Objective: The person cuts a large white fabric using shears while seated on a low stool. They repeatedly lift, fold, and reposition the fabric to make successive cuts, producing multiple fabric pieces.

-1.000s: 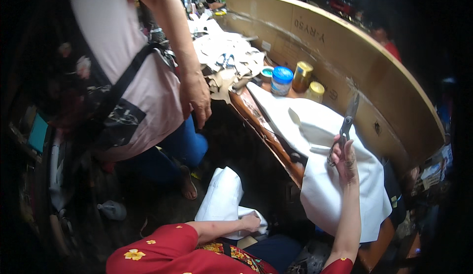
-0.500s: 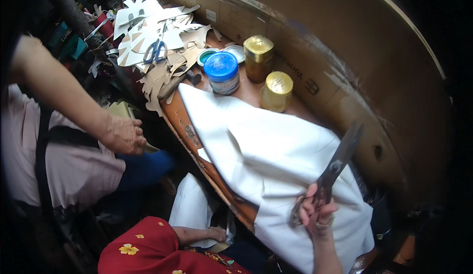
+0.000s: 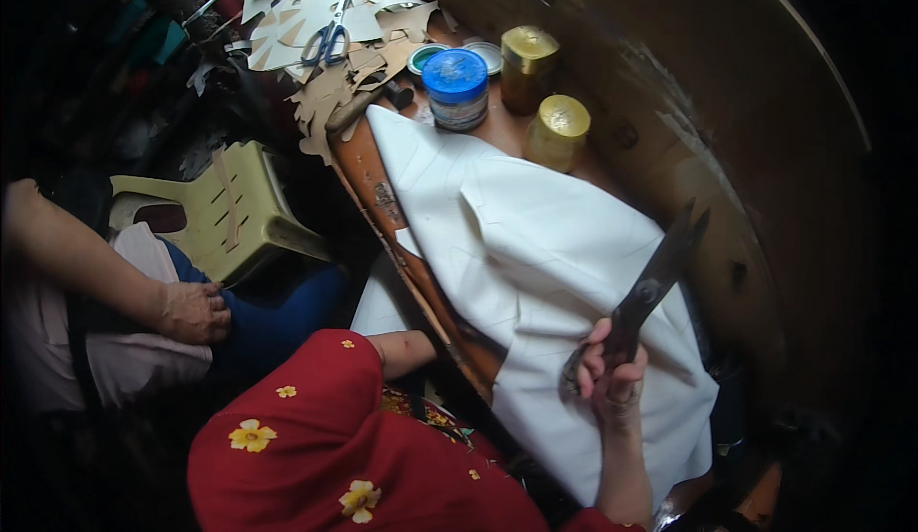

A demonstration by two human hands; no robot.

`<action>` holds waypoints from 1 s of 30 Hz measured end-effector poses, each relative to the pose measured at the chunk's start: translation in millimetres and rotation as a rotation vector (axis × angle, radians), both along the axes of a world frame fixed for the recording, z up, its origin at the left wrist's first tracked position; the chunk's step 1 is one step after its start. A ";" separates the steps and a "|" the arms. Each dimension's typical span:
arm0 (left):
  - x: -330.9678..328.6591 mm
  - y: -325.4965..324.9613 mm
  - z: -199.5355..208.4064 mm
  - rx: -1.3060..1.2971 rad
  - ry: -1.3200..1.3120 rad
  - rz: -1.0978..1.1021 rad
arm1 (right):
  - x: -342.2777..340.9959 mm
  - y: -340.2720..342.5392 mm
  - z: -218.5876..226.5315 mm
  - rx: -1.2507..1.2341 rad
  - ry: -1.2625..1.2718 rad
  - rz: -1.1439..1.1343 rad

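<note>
In my right hand (image 3: 610, 376) is a pair of large dark shears (image 3: 648, 288). My fingers are wrapped around the handles, and the slightly parted blades point up and away. Under them a big creased sheet of white material (image 3: 555, 236) drapes over the table and its front edge, with thin lines marked on it. My left forearm (image 3: 406, 350), below a red flowered sleeve, reaches to the table's near edge, where the hand is hidden. Beside that arm, another piece of white material (image 3: 381, 301) shows below the tabletop.
A blue-lidded jar (image 3: 455, 90) and two yellow-topped containers (image 3: 557, 132) stand behind the sheet. Blue-handled scissors (image 3: 327, 44) lie on cut pieces (image 3: 287, 21). A cardboard wall (image 3: 669, 83) borders the table (image 3: 368, 164). At left are a yellow plastic stool (image 3: 225, 209) and another person's hand (image 3: 194, 312).
My left hand has gone out of sight at the table edge. The other person's arm has moved down and left, revealing the stool. My right hand still holds the shears over the sheet.
</note>
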State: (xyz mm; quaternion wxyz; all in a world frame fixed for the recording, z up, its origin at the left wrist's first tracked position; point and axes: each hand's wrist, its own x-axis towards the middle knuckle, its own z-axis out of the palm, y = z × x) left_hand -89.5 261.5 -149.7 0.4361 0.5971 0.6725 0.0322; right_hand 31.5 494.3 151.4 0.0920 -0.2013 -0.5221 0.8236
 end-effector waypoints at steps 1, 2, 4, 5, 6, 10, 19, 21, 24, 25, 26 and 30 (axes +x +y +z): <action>1.4 4.7 -1.1 0.035 0.022 0.014 | -1.8 -1.3 -1.5 -0.026 0.047 -0.016; 3.7 10.3 0.6 0.080 0.038 0.028 | -3.1 -1.7 -2.4 -0.018 0.066 -0.011; 2.5 6.0 19.2 0.302 0.041 0.082 | -4.9 -2.7 -3.9 0.034 0.082 -0.012; 1.7 -1.0 36.5 0.515 0.034 0.117 | -4.9 -3.4 -3.8 0.071 0.084 -0.012; 2.2 -11.2 59.3 0.728 0.020 0.143 | -6.5 -4.6 -4.7 0.124 0.104 -0.003; -14.3 -31.3 179.9 0.224 -0.089 0.283 | -7.4 -10.6 -1.1 0.218 0.101 -0.010; -107.2 -67.4 397.7 0.858 -0.651 0.631 | -7.2 -12.9 2.1 0.252 0.179 0.001; -116.8 -72.3 416.6 1.247 -0.543 0.455 | -7.2 -13.3 1.2 0.283 0.183 0.009; -119.9 -73.3 421.7 1.548 -0.317 0.281 | -7.3 -12.5 -0.3 0.319 0.197 0.020; -120.6 -73.3 419.9 1.587 -0.289 0.265 | -7.0 -11.8 -1.0 0.340 0.208 0.017; -117.2 -73.7 412.4 1.528 -0.435 0.316 | -7.5 -10.6 -1.8 0.336 0.224 0.027; -107.1 -93.9 380.6 1.412 -0.354 0.443 | -7.8 -6.6 -5.5 0.306 0.226 0.026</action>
